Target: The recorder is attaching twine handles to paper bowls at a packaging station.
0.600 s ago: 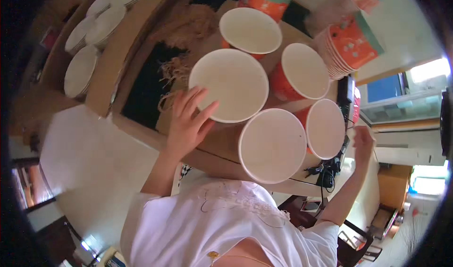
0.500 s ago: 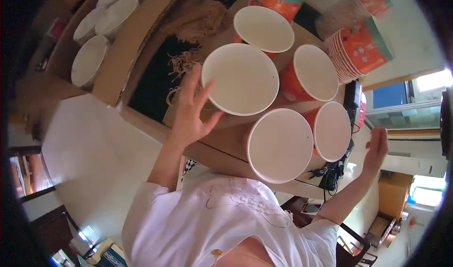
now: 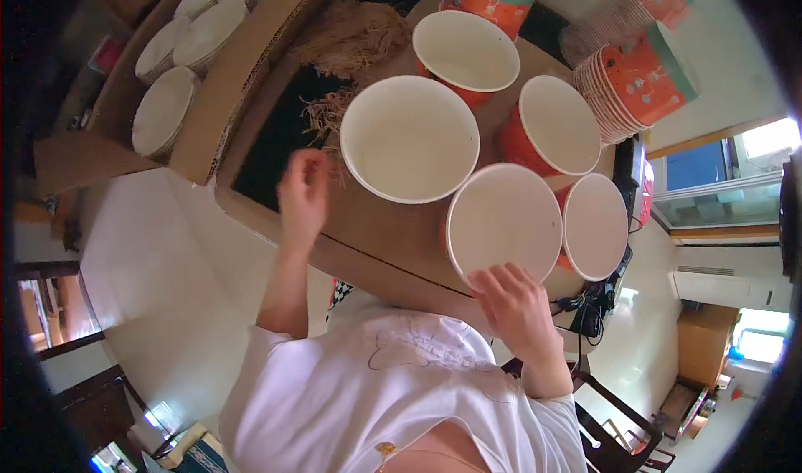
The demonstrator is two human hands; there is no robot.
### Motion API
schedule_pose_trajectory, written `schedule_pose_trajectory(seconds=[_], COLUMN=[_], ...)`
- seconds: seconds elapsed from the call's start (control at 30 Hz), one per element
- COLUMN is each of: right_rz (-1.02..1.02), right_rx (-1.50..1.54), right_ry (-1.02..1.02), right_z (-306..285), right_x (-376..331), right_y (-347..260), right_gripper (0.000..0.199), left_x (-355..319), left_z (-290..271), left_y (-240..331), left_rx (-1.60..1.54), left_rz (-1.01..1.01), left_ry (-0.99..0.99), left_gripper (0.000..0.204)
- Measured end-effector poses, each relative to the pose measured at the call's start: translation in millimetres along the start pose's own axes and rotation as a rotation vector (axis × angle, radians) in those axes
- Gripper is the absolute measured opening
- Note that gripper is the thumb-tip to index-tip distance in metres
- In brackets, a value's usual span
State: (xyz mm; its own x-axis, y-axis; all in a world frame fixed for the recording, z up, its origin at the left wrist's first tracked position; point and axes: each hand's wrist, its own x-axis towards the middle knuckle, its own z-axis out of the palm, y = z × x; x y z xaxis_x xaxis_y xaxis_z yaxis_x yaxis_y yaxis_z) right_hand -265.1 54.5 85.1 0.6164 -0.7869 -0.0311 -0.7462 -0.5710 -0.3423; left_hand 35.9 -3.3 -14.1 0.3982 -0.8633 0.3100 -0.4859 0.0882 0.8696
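Several orange-red paper buckets with white rims and insides stand mouth-up on brown cardboard in front of me. My right hand is closed at the near rim of the nearest paper bucket, its fingers bent over the edge. The bucket's near side is partly behind the fingers. My left hand, a little blurred, is held loosely curled with no object visible in it. It hovers left of the large paper bucket, apart from its rim, near brown shredded paper. Two more buckets stand to the right.
Nested stacks of buckets rise at the far right. An open cardboard box at the left holds stacked round white lids. Black cables lie by the right edge, above a dark chair.
My right hand has come in from the right to the nearest bucket's rim, and that bucket sits farther away. My left hand has left the large bucket's rim, which has moved slightly left.
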Motion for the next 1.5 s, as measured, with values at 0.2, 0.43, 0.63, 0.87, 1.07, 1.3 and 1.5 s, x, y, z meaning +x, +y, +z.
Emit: schedule_pose_trajectory(seconds=[0.2,0.43,0.63,0.87,1.07,1.3,1.5], right_rz=[-0.029,0.057,0.134,0.242,0.003,0.153,0.299], right_rx=[0.318,1.195,1.703,1.992,2.019,1.807,1.747], right_ry=[0.372,0.294,0.26,0.769,0.968,1.036,0.905], right_z=[-2,2,8,-20,-28,-22,-8], right_x=[3,-6,-25,-47,-63,-68,-71], right_y=[-8,-22,-8,10,35,41,31], right_gripper=[0.016,0.02,0.016,0.015,0.012,0.011,0.004], left_x=[15,-61,-78,-91,-84,-56,-17], left_z=[-24,14,32,25,8,2,36], left_y=[91,151,133,97,57,84,132], left_rx=[-0.557,-0.246,-0.251,-0.285,-0.055,0.073,0.569], left_rz=[0.228,0.925,0.925,0.56,0.18,0.384,1.083], left_ry=[0.135,-0.613,-0.679,-1.069,-1.307,-1.326,-0.635], left_gripper=[0.007,0.016,0.012,0.007,0.004,0.007,0.019])
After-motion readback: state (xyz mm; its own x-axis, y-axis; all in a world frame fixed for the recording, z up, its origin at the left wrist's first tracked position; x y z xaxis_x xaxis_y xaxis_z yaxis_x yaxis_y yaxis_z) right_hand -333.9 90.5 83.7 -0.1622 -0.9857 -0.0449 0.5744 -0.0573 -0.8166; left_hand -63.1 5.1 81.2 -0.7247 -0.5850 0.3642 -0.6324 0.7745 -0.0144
